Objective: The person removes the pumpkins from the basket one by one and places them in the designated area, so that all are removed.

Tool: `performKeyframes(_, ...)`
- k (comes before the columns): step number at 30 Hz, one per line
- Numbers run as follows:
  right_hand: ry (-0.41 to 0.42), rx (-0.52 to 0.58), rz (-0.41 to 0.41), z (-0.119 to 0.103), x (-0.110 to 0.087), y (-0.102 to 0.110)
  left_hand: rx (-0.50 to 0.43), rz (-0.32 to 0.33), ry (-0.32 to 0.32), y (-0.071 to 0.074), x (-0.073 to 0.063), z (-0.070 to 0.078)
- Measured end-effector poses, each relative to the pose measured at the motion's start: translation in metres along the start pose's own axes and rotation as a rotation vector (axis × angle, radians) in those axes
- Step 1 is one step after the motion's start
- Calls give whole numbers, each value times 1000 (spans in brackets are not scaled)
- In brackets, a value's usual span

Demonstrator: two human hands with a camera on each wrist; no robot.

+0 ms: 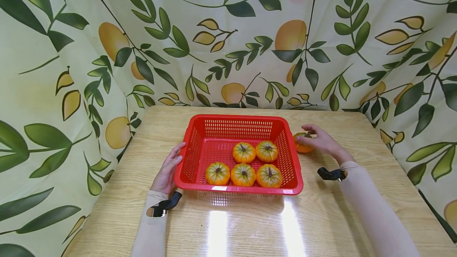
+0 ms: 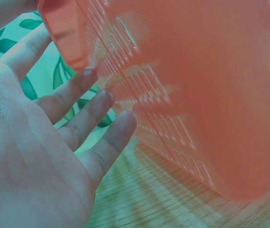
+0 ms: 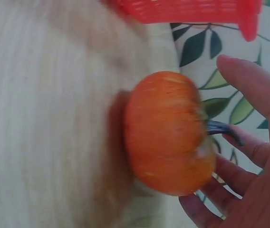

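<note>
Several small orange mini pumpkins (image 1: 244, 152) with pale streaked tops lie inside a red plastic basket (image 1: 238, 190). At the basket's left side my left hand (image 1: 169, 167) touches the slotted wall, its fingers (image 2: 116, 133) extended in the left wrist view. Another pumpkin (image 3: 166, 135) rests on the table just outside the basket's right wall. My right hand (image 1: 323, 142) is over and beside that pumpkin; in the right wrist view its thumb stands apart from it, and the other fingers (image 3: 235, 175) reach near its far side and dark stem.
The basket stands on a light wooden table (image 1: 335, 217), which shows bright reflections at the front. A curtain (image 1: 257, 23) printed with leaves and fruit hangs behind the table and along both sides. Each wrist wears a black strap mount (image 1: 332, 174).
</note>
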State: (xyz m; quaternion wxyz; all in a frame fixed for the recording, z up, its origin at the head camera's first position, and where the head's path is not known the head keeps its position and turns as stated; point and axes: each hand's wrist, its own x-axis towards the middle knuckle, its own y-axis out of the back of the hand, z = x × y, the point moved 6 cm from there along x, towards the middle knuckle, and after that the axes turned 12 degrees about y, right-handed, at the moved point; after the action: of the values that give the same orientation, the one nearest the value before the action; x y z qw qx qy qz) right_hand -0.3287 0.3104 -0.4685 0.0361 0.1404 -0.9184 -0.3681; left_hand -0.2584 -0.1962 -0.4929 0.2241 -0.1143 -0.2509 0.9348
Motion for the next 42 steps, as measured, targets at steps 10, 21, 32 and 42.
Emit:
performKeyframes(10,34,0,71,-26,-3,34,3,-2,-9,2,1,-1)
performKeyframes(21,107,3,120,-55,0,50,-8,1,-2,0,0,-1)
performKeyframes(32,187,5,112,-92,18,47,-14,-4,7,0,0,-1)
performKeyframes(42,227,36,92,-122,34,34,-9,1,6,0,0,1)
